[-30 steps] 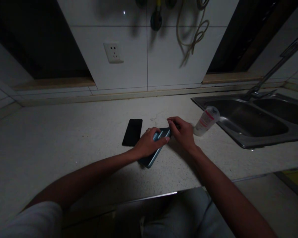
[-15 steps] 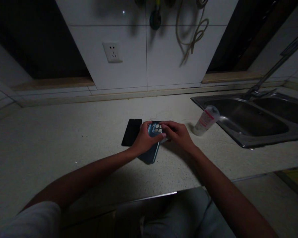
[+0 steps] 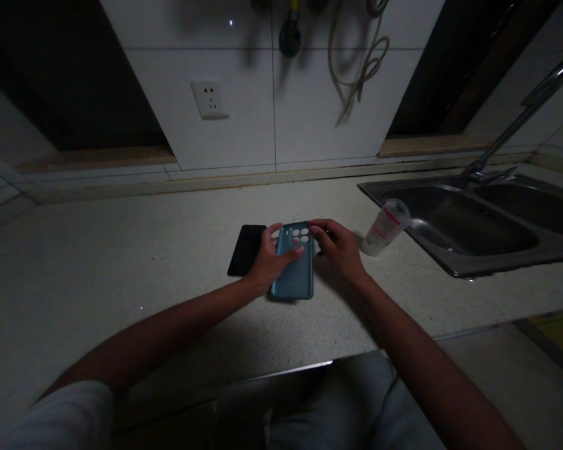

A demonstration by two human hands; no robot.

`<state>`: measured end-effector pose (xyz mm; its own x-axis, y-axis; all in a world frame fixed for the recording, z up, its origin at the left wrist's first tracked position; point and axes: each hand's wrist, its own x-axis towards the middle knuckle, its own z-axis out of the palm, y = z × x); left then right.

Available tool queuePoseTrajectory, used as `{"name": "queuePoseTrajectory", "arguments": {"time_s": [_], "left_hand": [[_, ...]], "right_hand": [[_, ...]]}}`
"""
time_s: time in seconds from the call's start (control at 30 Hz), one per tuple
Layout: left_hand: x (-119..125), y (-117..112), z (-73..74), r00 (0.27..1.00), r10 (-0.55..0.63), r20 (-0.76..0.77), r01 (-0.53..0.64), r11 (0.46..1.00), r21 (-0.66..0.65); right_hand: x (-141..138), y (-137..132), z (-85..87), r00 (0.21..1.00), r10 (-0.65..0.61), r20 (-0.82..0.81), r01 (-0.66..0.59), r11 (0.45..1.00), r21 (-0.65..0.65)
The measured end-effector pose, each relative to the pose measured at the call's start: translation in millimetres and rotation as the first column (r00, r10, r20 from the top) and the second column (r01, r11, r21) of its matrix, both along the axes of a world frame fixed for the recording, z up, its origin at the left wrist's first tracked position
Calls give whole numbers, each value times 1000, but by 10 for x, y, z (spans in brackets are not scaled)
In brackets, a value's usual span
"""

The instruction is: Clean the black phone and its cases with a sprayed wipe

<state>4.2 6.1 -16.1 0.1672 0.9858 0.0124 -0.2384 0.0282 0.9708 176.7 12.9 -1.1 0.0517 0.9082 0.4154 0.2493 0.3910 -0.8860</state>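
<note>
A teal phone case (image 3: 294, 270) with several round camera holes lies back side up on the speckled countertop (image 3: 122, 269). My left hand (image 3: 268, 261) grips its left edge, thumb across the back. My right hand (image 3: 338, 250) pinches the case's upper right corner. A black phone (image 3: 246, 249) lies flat on the counter just left of my left hand.
A white bottle with a red label (image 3: 385, 227) leans at the edge of the steel sink (image 3: 478, 250) on the right. A faucet (image 3: 511, 134) rises over the sink. A wall socket (image 3: 209, 99) and a hanging cord (image 3: 359, 62) are on the tiled wall behind.
The case was tilted on its edge and has been turned so its back faces up and lies flat. Both hands stayed on it.
</note>
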Motion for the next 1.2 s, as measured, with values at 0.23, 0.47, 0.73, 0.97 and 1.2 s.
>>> {"name": "queuePoseTrajectory", "arguments": {"time_s": [0.23,0.47,0.73,0.97,1.2], "left_hand": [[26,-36,46,994,-69,87,78,992,-104],[36,-48,26,996,-89,26,91,993,-74],[40,-63,24,989,-125,-78,120,991,-59],[11,-42,-37,984,-177,-23,173,977,-122],[16,-32,-51,986,-128,109,139,985,-101]], "right_hand": [[16,31,-31,993,-120,-15,120,992,-31],[42,49,-9,973,-190,-129,204,973,106],[-7,-4,-116,935,88,343,-167,964,209],[-28,-47,-114,896,193,400,-277,947,163],[-31,-94,-62,902,204,381,-289,940,181]]}}
